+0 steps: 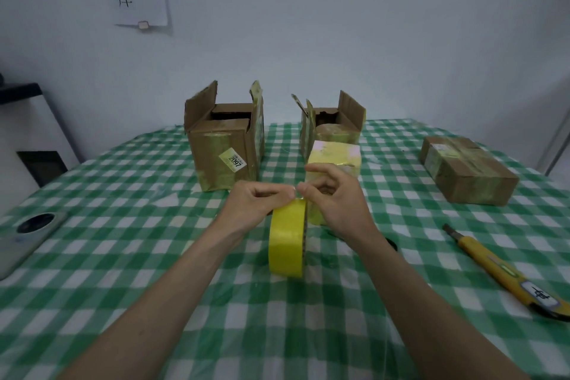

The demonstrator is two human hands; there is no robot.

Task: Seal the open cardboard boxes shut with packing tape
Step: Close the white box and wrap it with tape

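Tape roll (287, 239) before two open boxes (226, 145).

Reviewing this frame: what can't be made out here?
Head view only:
- Tape end: hidden where the left hand and right hand pinch the top of the yellow tape roll.
- Left open box contents: blocked by its flaps.
- Utility knife: its end is cut off by the right edge.
- Black object: mostly behind the right forearm.

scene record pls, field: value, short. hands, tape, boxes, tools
left hand: grips top of yellow tape roll
right hand: pinches at roll's top edge, likely the tape end
tape roll: upright, held above the checked tablecloth
open boxes: left box and right box, flaps up
sealed box: far right, flat
yellow box: behind hands
utility knife: right, untouched
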